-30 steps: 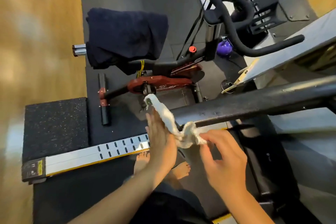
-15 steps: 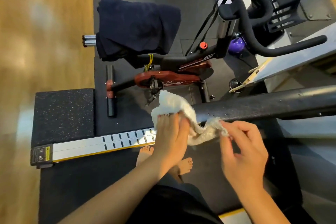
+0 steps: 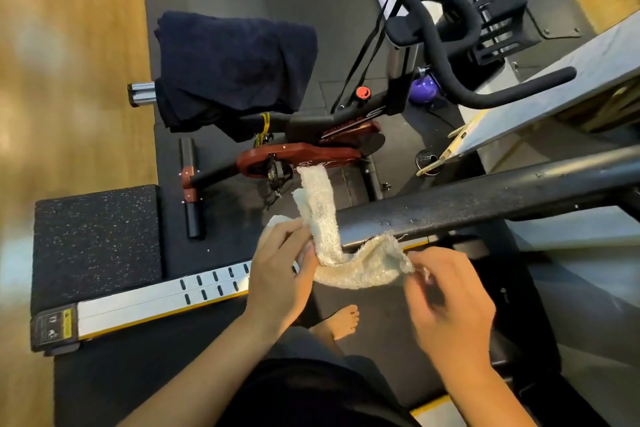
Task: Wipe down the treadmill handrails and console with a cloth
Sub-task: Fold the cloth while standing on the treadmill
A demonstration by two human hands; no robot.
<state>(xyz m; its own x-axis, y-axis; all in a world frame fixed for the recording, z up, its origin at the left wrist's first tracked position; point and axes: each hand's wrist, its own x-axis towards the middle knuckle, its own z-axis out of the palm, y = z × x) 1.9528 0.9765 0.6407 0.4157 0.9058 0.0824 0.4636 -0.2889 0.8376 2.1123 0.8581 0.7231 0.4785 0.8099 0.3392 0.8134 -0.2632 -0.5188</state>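
The grip of the left hand [image 3: 282,274] is closed on one end of the off-white, shaggy terry cloth [image 3: 332,250], its fingers curled over a fold of the fabric just below the near end of the black, scuffed metal treadmill handrail [image 3: 485,199]. The grip of the right hand [image 3: 450,308] pinches the other, frayed end of the cloth between thumb and fingertips; that hand is a little blurred. Between the two hands the cloth sags in a loop that hooks round the end of the handrail, and a long strip of it stands up past the rail's tip on the far side. The handrail runs away to the right and slightly upward. Under the hands lies the silver treadmill side rail with dark slots and a yellow edge [image 3: 145,298], and beside it the dark belt, where a bare foot [image 3: 341,322] shows. To the left of the side rail is a black speckled rubber block [image 3: 97,243]. Beyond the handrail stands a red and black stationary exercise bike [image 3: 311,149] on dark rubber matting, with a dark navy towel [image 3: 235,73] draped over its saddle and curved black foam handlebars [image 3: 450,55] at the upper right. A small purple kettlebell [image 3: 426,88] sits near the bike's front. Wooden flooring [image 3: 69,80] fills the left edge, blurred.
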